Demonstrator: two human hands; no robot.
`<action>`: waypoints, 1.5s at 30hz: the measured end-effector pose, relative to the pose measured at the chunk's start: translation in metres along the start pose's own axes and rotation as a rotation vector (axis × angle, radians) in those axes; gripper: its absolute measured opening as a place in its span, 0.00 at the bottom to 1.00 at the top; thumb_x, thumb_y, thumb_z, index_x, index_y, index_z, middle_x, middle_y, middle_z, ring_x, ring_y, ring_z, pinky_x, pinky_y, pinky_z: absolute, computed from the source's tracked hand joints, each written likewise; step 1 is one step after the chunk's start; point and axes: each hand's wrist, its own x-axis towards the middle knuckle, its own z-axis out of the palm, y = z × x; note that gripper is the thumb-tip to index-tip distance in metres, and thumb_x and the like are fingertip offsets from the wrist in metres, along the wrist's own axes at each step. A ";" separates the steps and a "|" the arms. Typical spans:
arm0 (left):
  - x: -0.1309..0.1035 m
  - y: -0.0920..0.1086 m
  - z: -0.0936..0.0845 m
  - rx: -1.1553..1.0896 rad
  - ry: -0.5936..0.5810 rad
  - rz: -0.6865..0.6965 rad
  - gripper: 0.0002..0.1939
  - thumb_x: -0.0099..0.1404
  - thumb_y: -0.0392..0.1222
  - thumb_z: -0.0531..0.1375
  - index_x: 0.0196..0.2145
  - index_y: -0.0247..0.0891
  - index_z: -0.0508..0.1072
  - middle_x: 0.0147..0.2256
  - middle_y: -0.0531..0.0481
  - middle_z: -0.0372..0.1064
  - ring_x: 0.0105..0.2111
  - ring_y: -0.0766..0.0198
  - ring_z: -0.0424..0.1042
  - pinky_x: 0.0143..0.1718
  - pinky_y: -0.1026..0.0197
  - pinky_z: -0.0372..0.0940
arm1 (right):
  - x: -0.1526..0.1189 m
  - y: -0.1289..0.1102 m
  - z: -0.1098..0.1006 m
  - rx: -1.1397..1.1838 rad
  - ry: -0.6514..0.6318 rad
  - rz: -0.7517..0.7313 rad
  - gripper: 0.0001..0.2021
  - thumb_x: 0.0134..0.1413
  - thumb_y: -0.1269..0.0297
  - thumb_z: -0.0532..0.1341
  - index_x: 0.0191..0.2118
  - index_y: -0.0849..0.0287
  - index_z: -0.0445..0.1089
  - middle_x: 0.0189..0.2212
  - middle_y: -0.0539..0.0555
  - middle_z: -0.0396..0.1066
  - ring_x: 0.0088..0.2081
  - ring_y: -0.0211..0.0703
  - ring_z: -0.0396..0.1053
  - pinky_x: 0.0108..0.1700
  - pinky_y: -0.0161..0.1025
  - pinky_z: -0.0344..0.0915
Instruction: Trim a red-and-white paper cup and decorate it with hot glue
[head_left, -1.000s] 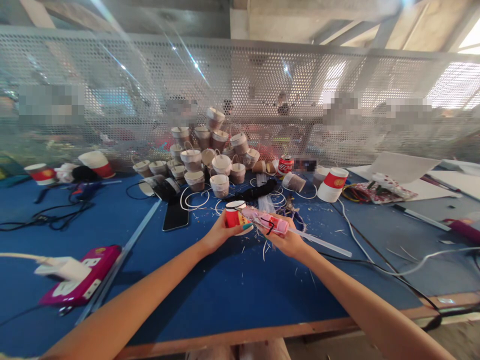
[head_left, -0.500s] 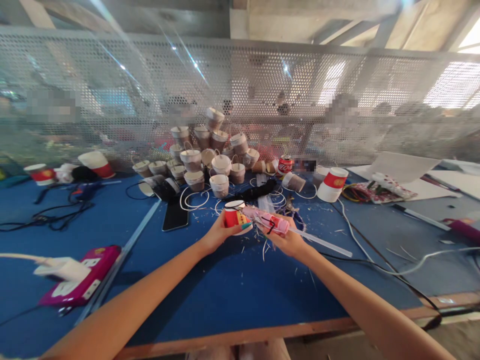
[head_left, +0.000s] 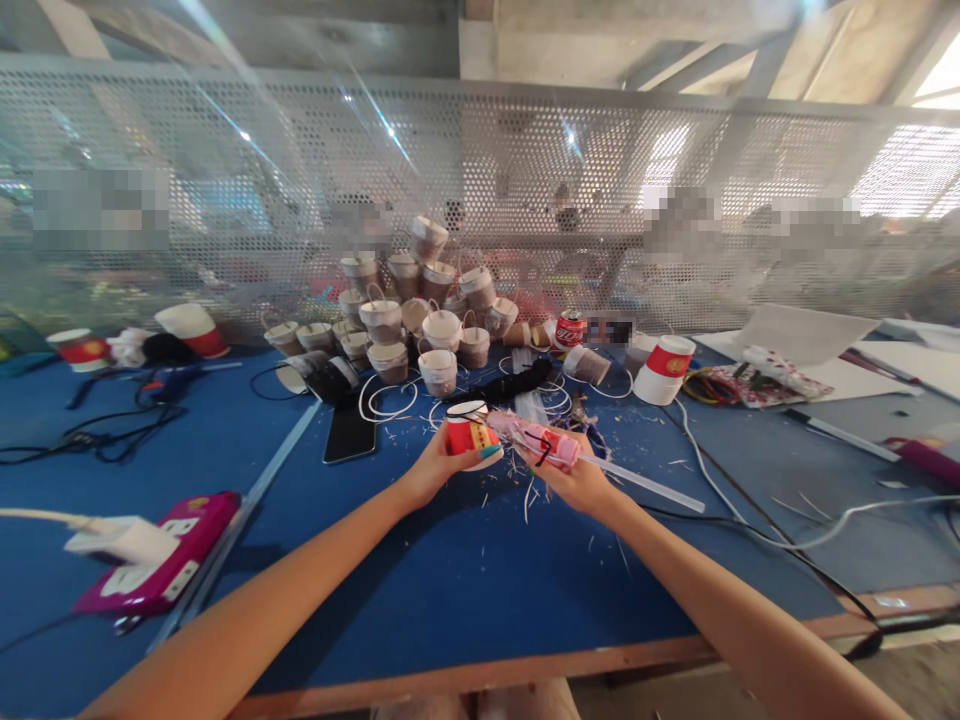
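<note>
- At the far left I see a paper cup (head_left: 81,350), upright, with a tipped cup (head_left: 193,330) to its right and black cables (head_left: 97,435) in front.
- Nearer me, the purple power strip (head_left: 161,565) has 1 white plug (head_left: 124,538) in it.
- The phone (head_left: 351,430) lies flat on the blue table (head_left: 465,590), just in front of the pile of pails (head_left: 386,320) by the mesh screen (head_left: 247,150).
- My left hand (head_left: 426,472) is clamped around the red cup (head_left: 466,434), its thumb along the near side; I have that cup above the table, near the middle of my view, mouth up.
- My right hand (head_left: 574,485) is closed around the pink glue gun (head_left: 555,447), its front end at the cup's rim; I cannot tell whether they touch. A clear stick (head_left: 652,485) juts from its rear to the right.
- Behind my right hand stands a red can (head_left: 570,332).
- Farther right, 2 stacked cups (head_left: 664,372) stand upside down, red above white.
- At the far right I have white paper (head_left: 810,335) and a pale cable (head_left: 855,520).
</note>
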 end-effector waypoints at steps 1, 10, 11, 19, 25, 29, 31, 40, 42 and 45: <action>0.000 0.001 0.000 -0.002 0.006 -0.001 0.28 0.44 0.39 0.71 0.43 0.38 0.67 0.39 0.49 0.74 0.40 0.58 0.73 0.50 0.50 0.62 | 0.000 0.001 0.000 0.008 0.006 -0.002 0.12 0.53 0.56 0.56 0.30 0.60 0.70 0.20 0.49 0.62 0.21 0.35 0.57 0.23 0.34 0.58; 0.000 0.000 -0.002 -0.013 -0.002 0.007 0.30 0.44 0.40 0.71 0.45 0.38 0.68 0.41 0.47 0.74 0.43 0.55 0.72 0.52 0.48 0.60 | 0.003 -0.001 -0.003 -0.001 0.035 -0.031 0.14 0.53 0.57 0.56 0.21 0.57 0.60 0.16 0.47 0.57 0.20 0.34 0.55 0.23 0.33 0.56; 0.000 0.000 -0.002 -0.014 -0.001 0.006 0.30 0.44 0.40 0.71 0.45 0.38 0.68 0.41 0.47 0.74 0.43 0.55 0.72 0.52 0.48 0.60 | 0.003 -0.001 -0.003 -0.008 0.035 -0.038 0.14 0.52 0.56 0.56 0.21 0.57 0.60 0.17 0.47 0.57 0.20 0.34 0.55 0.23 0.34 0.56; 0.000 0.000 -0.003 -0.022 -0.006 -0.002 0.30 0.44 0.40 0.71 0.45 0.36 0.68 0.41 0.46 0.74 0.43 0.55 0.73 0.52 0.48 0.60 | 0.004 0.002 -0.004 0.032 0.052 -0.021 0.14 0.52 0.56 0.56 0.21 0.57 0.58 0.16 0.46 0.54 0.19 0.33 0.52 0.22 0.34 0.54; -0.001 0.001 -0.002 -0.038 0.006 0.000 0.31 0.42 0.39 0.72 0.45 0.36 0.68 0.41 0.45 0.74 0.43 0.53 0.73 0.52 0.47 0.60 | 0.006 0.000 -0.006 0.006 0.056 -0.037 0.14 0.52 0.56 0.56 0.21 0.56 0.58 0.16 0.46 0.54 0.19 0.34 0.51 0.23 0.34 0.55; -0.001 0.001 -0.002 -0.034 0.006 0.008 0.31 0.42 0.39 0.72 0.44 0.37 0.68 0.41 0.45 0.74 0.45 0.51 0.72 0.52 0.46 0.59 | 0.006 0.000 -0.007 -0.004 0.052 -0.017 0.13 0.51 0.55 0.55 0.22 0.56 0.60 0.15 0.46 0.54 0.19 0.35 0.52 0.23 0.35 0.55; -0.001 0.000 -0.003 -0.035 0.005 0.007 0.30 0.42 0.39 0.72 0.44 0.37 0.68 0.41 0.44 0.74 0.44 0.51 0.72 0.52 0.46 0.59 | 0.006 0.002 -0.007 -0.014 0.050 -0.012 0.12 0.51 0.56 0.55 0.22 0.56 0.61 0.15 0.46 0.55 0.19 0.35 0.52 0.23 0.35 0.56; 0.000 -0.003 -0.006 0.006 0.007 0.000 0.31 0.39 0.41 0.72 0.42 0.36 0.67 0.39 0.46 0.75 0.40 0.53 0.73 0.49 0.47 0.62 | 0.011 0.004 -0.015 -0.703 0.169 0.281 0.07 0.54 0.63 0.52 0.32 0.60 0.63 0.30 0.56 0.67 0.30 0.43 0.66 0.32 0.38 0.60; 0.001 -0.002 -0.005 0.023 0.027 0.011 0.32 0.39 0.42 0.72 0.42 0.37 0.67 0.39 0.46 0.74 0.40 0.54 0.73 0.49 0.48 0.62 | 0.012 0.000 -0.018 -0.890 0.198 0.412 0.08 0.53 0.66 0.52 0.37 0.63 0.63 0.35 0.61 0.66 0.34 0.48 0.68 0.33 0.39 0.61; 0.001 -0.001 -0.003 0.035 0.034 0.017 0.32 0.39 0.43 0.72 0.43 0.37 0.67 0.39 0.47 0.74 0.41 0.55 0.72 0.49 0.49 0.62 | 0.013 0.000 -0.020 -1.014 0.195 0.501 0.11 0.48 0.70 0.54 0.40 0.67 0.62 0.39 0.67 0.64 0.41 0.56 0.66 0.36 0.43 0.62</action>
